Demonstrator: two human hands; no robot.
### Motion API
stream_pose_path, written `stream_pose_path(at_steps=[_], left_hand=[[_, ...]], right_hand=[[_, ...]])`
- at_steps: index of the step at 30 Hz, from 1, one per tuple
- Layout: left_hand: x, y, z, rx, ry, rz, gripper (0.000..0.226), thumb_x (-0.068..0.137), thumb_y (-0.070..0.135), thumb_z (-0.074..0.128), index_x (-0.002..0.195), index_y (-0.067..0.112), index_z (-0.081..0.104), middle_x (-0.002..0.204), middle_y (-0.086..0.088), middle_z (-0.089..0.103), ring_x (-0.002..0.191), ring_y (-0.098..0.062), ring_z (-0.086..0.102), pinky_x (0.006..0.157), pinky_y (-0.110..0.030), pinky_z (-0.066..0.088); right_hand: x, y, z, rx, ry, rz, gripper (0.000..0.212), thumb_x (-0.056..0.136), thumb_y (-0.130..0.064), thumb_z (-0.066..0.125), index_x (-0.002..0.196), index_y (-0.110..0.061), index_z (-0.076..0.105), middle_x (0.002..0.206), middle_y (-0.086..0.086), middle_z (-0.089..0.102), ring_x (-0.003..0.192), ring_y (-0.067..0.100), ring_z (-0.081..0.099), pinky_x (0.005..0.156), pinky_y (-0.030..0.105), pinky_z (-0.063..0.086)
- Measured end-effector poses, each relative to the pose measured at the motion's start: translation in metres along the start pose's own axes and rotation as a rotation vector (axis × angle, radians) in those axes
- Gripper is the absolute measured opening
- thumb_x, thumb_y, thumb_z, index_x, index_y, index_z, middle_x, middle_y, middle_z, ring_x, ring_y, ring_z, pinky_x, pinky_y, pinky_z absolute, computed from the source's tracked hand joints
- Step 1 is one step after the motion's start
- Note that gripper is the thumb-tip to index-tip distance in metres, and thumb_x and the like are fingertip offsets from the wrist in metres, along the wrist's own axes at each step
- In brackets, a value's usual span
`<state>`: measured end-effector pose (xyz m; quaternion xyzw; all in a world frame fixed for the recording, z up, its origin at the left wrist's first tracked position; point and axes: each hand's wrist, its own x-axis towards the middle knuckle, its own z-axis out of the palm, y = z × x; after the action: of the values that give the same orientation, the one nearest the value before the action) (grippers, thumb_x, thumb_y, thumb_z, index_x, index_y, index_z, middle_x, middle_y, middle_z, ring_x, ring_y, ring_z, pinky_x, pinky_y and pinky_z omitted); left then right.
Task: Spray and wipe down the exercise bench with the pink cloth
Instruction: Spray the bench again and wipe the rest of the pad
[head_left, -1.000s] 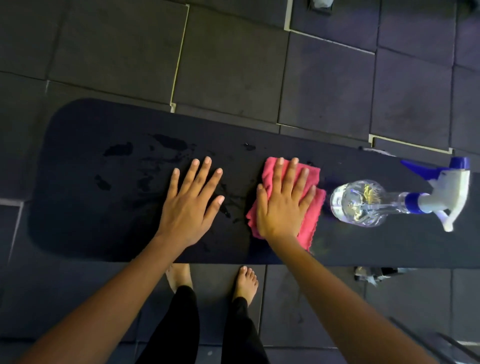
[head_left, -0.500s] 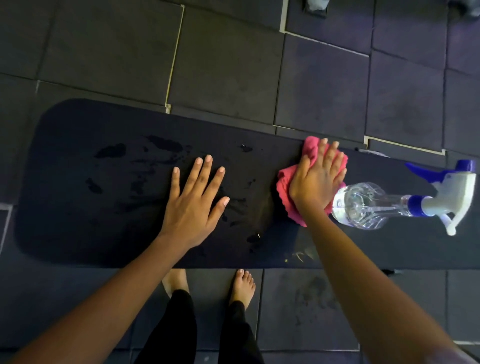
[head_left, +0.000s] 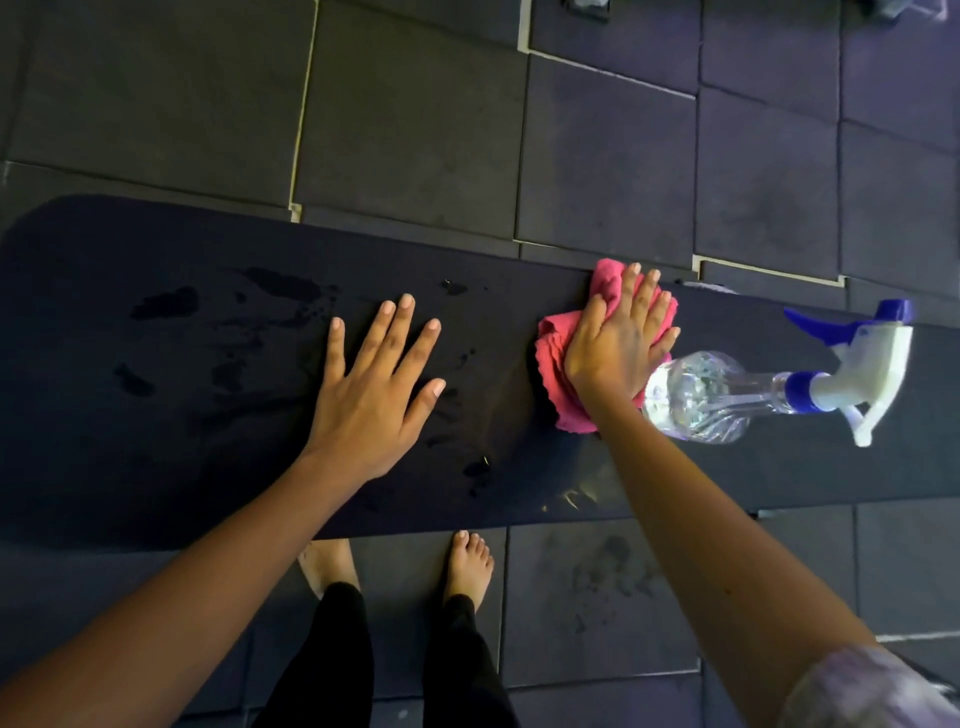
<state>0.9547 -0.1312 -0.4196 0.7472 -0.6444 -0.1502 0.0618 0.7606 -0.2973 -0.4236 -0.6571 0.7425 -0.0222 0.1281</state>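
The long black exercise bench (head_left: 727, 478) runs across the view, with dark wet patches on its left half. My right hand (head_left: 618, 343) presses flat on the crumpled pink cloth (head_left: 558, 374) near the bench's far edge. Touching the cloth on its right, a clear spray bottle (head_left: 706, 397) with a white and blue trigger head (head_left: 862, 364) lies on its side on the bench. My left hand (head_left: 379, 389) rests flat on the bench with fingers spread, left of the cloth and holding nothing.
Dark square floor tiles (head_left: 415, 130) surround the bench. My two bare feet (head_left: 467, 566) stand on the floor just below the bench's near edge. A wet stain marks the tile (head_left: 608, 577) under my right forearm.
My right hand has pushed the pink cloth away from me and to the right, from the bench's middle up to its far edge beside the bottle. My left hand stayed put.
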Motion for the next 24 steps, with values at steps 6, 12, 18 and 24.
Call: stream_pose_path(at_steps=[6, 12, 18, 24], left_hand=[[-0.001, 0.003, 0.003, 0.014, 0.008, -0.012, 0.061, 0.1, 0.048, 0.025, 0.153, 0.021, 0.019, 0.162, -0.009, 0.008, 0.15, -0.023, 0.006, 0.117, -0.06, 0.005], [-0.001, 0.023, 0.008, -0.002, 0.018, -0.09, 0.069, 0.097, 0.052, 0.023, 0.153, 0.012, 0.016, 0.162, -0.011, 0.005, 0.15, -0.025, 0.003, 0.116, -0.06, -0.001], [-0.003, 0.024, 0.011, 0.049, 0.019, -0.099, 0.071, 0.097, 0.053, 0.023, 0.154, 0.012, 0.01, 0.162, -0.011, 0.003, 0.15, -0.024, 0.001, 0.118, -0.058, 0.001], [-0.004, 0.025, 0.01, 0.066, 0.025, -0.1, 0.071, 0.098, 0.051, 0.025, 0.154, 0.011, 0.01, 0.162, -0.012, 0.004, 0.15, -0.024, 0.002, 0.118, -0.059, 0.003]], right_hand=[[0.007, 0.046, -0.015, 0.005, -0.025, -0.109, 0.063, 0.097, -0.041, 0.02, 0.157, -0.025, 0.008, 0.165, -0.001, 0.003, 0.152, 0.021, -0.002, 0.122, 0.046, -0.002], [-0.056, 0.026, -0.005, -0.137, -0.088, -0.318, 0.07, 0.093, -0.046, 0.015, 0.157, -0.019, 0.004, 0.165, 0.005, -0.002, 0.151, 0.026, -0.005, 0.122, 0.044, -0.004], [-0.043, 0.047, -0.011, -0.123, -0.092, -0.326, 0.065, 0.095, -0.044, 0.014, 0.157, -0.026, 0.007, 0.165, -0.002, 0.002, 0.152, 0.018, -0.004, 0.122, 0.047, 0.001], [-0.092, 0.069, -0.011, -0.152, -0.178, -0.729, 0.064, 0.097, -0.043, 0.023, 0.156, -0.021, 0.015, 0.165, 0.002, 0.007, 0.152, 0.023, 0.0, 0.121, 0.051, 0.007]])
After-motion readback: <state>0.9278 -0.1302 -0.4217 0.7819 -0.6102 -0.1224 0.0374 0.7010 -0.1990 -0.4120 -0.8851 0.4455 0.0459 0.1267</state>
